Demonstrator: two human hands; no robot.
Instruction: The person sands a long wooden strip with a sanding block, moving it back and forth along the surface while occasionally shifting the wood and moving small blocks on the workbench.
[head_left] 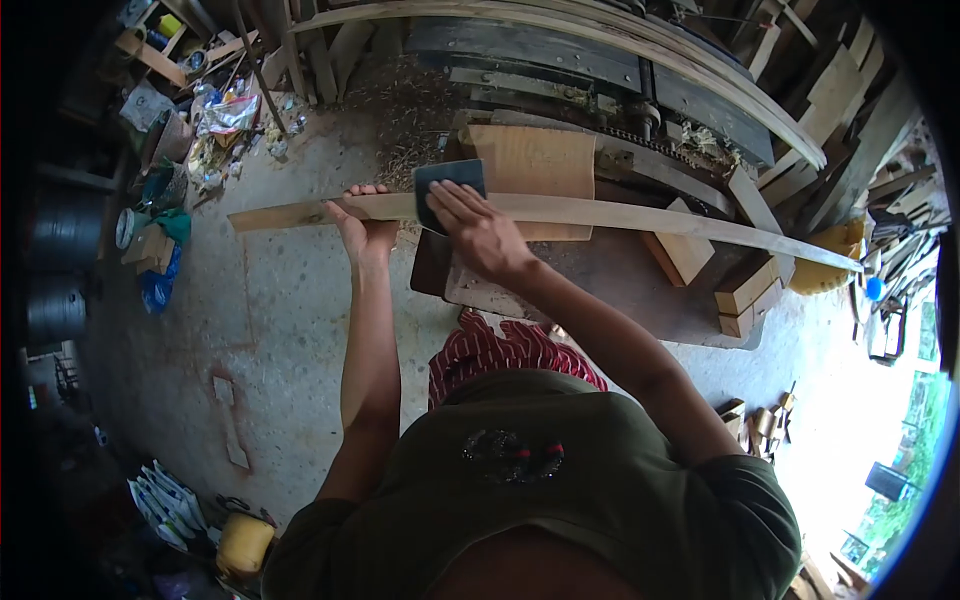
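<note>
A long, narrow wooden strip (640,213) stretches across in front of me, slightly curved in this wide view. My left hand (366,228) is wrapped around it from below near its left end, fingertips showing over the far edge. A dark sheet of sandpaper (452,173) lies across the strip, just right of that hand. My right hand (482,235) presses it against the wood, fingers together and nearly flat on the sheet. Whether the thumb goes under the strip is hidden. Behind the strip is a wide pale board (545,165).
A dark machine with a chain (650,130) stands beyond, with long planks over it. Wood blocks (680,250) sit on the brown bench top (600,275) at right. Clutter (225,115) lies at the far left, and a yellow container (245,540) stands at lower left.
</note>
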